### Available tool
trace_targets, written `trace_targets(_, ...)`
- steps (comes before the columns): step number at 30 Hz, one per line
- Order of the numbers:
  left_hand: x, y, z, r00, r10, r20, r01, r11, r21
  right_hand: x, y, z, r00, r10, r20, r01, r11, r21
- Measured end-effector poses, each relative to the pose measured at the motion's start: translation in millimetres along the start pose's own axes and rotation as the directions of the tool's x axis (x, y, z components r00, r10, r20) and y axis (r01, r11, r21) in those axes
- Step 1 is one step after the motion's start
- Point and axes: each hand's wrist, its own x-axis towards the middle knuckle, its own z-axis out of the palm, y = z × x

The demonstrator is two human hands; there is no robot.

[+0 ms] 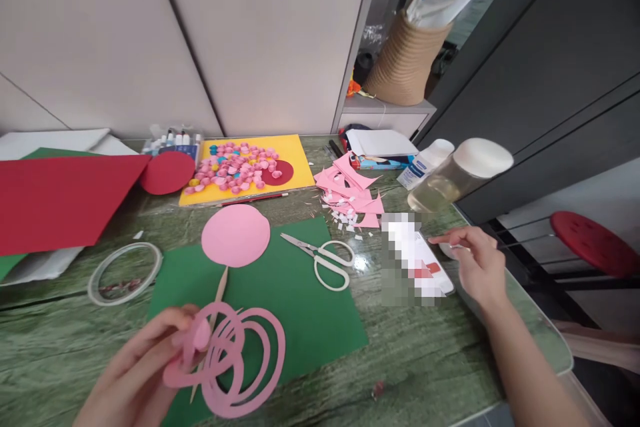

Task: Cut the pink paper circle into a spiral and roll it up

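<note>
My left hand [145, 353] is closed on a pink paper spiral [273, 347], partly rolled at the fingers, its loops hanging to the right. A pointed wooden stick [221, 285] passes behind the loops; whether my fingers grip it too I cannot tell. My right hand [477, 263] has the index finger stretched out at the edge of a phone [434, 273], the other fingers loosely bent, holding nothing. The phone's screen is partly blurred. Between the hands, white-handled scissors [320, 257] and pink paper circles [236, 235] rest on a green sheet [305, 320].
Rolled pink paper pieces [240, 167] cover a yellow sheet [300, 160]. Pink scraps [347, 190] lie to its right. A tape roll [95, 280] and red sheet [75, 200] are on the left. A clear bottle [435, 187] and white bottle [425, 163] stand at right.
</note>
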Motion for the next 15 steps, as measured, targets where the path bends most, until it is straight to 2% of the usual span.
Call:
trace_targets(3, -14, 3, 11.4, 0.998, 0.068, 0.002, -0.068, 0.998, -0.007, -5, -35, 1, 0.998, -0.06, 0.002, 0.06, 0.998, 0.027)
trace_targets(6, -30, 6, 24.2, 0.975, 0.203, 0.086, -0.206, 0.978, 0.027, -19, -102, 1, 0.965, -0.216, 0.146, 0.187, 0.963, 0.193)
trace_targets(7, -34, 8, 27.8, 0.957, 0.274, 0.095, -0.278, 0.96, 0.033, -25, -128, 2, 0.935, -0.284, 0.211, 0.224, 0.937, 0.27)
trace_targets(8, -36, 11, 30.8, 0.938, 0.327, 0.117, -0.334, 0.942, 0.043, -30, -154, 2, 0.882, -0.379, 0.279, 0.277, 0.897, 0.344)
trace_targets(10, -38, 19, 34.7, 0.9, 0.394, 0.188, -0.413, 0.908, 0.072, -40, -202, 5, 0.78, -0.531, 0.33, 0.354, 0.811, 0.467)
trace_targets(12, -37, 29, 36.3, 0.871, 0.432, 0.233, -0.459, 0.885, 0.075, -45, -239, 11, 0.695, -0.674, 0.251, 0.46, 0.685, 0.565)
trace_targets(13, -35, 34, 36.5, 0.869, 0.435, 0.236, -0.461, 0.885, 0.069, -46, -253, 15, 0.67, -0.718, 0.187, 0.529, 0.639, 0.559)
trace_targets(15, -30, 42, 35.9, 0.872, 0.434, 0.226, -0.452, 0.892, 0.031, -45, -272, 24, 0.656, -0.751, 0.072, 0.648, 0.61, 0.455)
